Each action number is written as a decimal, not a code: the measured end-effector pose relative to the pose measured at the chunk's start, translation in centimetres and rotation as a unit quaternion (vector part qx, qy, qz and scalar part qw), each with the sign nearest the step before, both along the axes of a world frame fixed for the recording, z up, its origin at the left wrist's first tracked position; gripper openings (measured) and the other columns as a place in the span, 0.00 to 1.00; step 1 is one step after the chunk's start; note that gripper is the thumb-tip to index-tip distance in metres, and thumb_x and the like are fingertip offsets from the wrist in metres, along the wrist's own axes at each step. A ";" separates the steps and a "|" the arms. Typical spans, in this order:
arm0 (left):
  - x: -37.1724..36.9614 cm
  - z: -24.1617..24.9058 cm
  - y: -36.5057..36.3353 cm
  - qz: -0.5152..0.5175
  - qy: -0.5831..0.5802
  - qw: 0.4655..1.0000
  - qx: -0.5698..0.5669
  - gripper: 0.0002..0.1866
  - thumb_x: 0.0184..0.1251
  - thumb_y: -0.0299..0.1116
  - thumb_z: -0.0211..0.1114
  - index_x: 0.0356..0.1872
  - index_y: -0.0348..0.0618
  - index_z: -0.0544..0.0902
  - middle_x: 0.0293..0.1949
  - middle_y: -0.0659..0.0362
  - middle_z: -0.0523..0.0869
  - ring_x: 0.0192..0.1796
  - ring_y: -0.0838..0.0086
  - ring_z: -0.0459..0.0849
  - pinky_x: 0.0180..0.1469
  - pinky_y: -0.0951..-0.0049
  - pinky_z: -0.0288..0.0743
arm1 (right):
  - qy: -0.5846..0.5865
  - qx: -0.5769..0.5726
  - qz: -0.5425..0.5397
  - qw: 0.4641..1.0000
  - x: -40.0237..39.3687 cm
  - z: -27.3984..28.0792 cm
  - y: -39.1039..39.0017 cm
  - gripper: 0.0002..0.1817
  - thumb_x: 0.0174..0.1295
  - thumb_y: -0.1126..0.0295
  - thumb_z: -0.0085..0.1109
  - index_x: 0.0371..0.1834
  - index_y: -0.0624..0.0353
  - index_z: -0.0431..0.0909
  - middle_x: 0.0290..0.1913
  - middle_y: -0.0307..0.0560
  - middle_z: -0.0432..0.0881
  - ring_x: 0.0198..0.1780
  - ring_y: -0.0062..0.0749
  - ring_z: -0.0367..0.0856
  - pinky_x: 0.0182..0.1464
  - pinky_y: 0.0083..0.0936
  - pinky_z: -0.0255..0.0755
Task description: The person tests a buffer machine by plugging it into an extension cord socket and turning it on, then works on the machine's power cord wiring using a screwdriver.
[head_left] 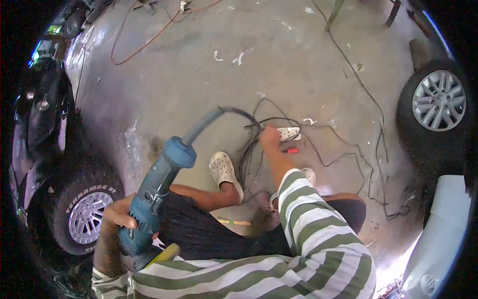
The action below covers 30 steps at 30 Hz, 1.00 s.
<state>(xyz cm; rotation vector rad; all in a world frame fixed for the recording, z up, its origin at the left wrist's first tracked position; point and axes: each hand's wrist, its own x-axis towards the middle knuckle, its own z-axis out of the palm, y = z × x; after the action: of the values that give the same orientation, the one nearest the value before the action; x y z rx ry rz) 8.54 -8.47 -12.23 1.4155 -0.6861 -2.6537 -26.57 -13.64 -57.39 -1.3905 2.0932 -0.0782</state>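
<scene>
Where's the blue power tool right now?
In the head view, the blue power tool is at lower left, in your left hand, just right of the wheel with the lettered tire.

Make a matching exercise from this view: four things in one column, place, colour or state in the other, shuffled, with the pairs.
1. Power tool
2. Power strip
3. Shirt
4. Clogs

A. Green and white stripes
B. On the floor, at the right hand
C. Pale, being worn
D. Held in the left hand

Pairs: 1-D, 2-B, 3-A, 4-C
</scene>
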 end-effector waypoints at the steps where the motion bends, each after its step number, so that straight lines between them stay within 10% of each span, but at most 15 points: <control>1: -0.2 0.8 -0.9 -0.004 0.003 1.000 -0.003 0.42 0.45 0.45 0.79 0.55 0.24 0.71 0.39 0.37 0.85 0.39 0.49 0.88 0.41 0.55 0.83 | 0.003 -0.003 -0.004 1.000 0.3 0.4 -0.3 0.30 0.55 0.53 0.68 0.52 0.66 0.75 0.42 0.61 0.85 0.46 0.54 0.85 0.51 0.46 0.78; 11: -3.3 7.7 -2.1 -0.346 -0.377 0.832 -0.213 0.26 0.47 0.45 0.79 0.41 0.34 0.84 0.30 0.57 0.87 0.32 0.76 0.83 0.40 0.72 0.78 | -0.086 0.010 -0.203 0.975 2.5 -2.1 -0.7 0.26 0.48 0.56 0.72 0.44 0.65 0.79 0.44 0.60 0.85 0.49 0.52 0.85 0.52 0.43 0.78; 17: -4.0 5.0 0.2 -0.345 -0.385 0.816 -0.261 0.27 0.39 0.45 0.80 0.38 0.36 0.86 0.30 0.52 0.88 0.33 0.67 0.87 0.44 0.67 0.80 | -0.142 0.032 -0.369 0.918 2.2 -1.2 0.3 0.26 0.49 0.64 0.72 0.48 0.63 0.73 0.47 0.62 0.82 0.50 0.57 0.83 0.52 0.46 0.78; 23: -3.7 3.6 1.6 -0.351 -0.369 0.765 -0.394 0.29 0.33 0.47 0.79 0.35 0.34 0.84 0.28 0.47 0.87 0.33 0.57 0.89 0.41 0.64 0.80 | -0.292 -0.172 -0.580 0.741 -3.5 -2.9 3.5 0.23 0.50 0.74 0.67 0.49 0.65 0.69 0.40 0.56 0.81 0.37 0.42 0.83 0.33 0.38 0.78; 30: -3.8 3.8 1.8 -0.372 -0.364 0.746 -0.415 0.30 0.34 0.49 0.79 0.34 0.31 0.84 0.27 0.43 0.86 0.32 0.50 0.88 0.40 0.62 0.81 | -0.287 -0.050 -0.494 0.819 -11.5 -5.7 6.6 0.14 0.60 0.64 0.56 0.42 0.63 0.78 0.34 0.46 0.81 0.35 0.37 0.81 0.32 0.41 0.76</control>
<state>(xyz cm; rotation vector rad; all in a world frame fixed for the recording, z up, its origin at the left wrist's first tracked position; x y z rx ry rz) 4.75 -6.66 -8.46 2.0115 -2.5246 -1.4103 -38.02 -7.05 -63.08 -0.1151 2.0334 -0.9118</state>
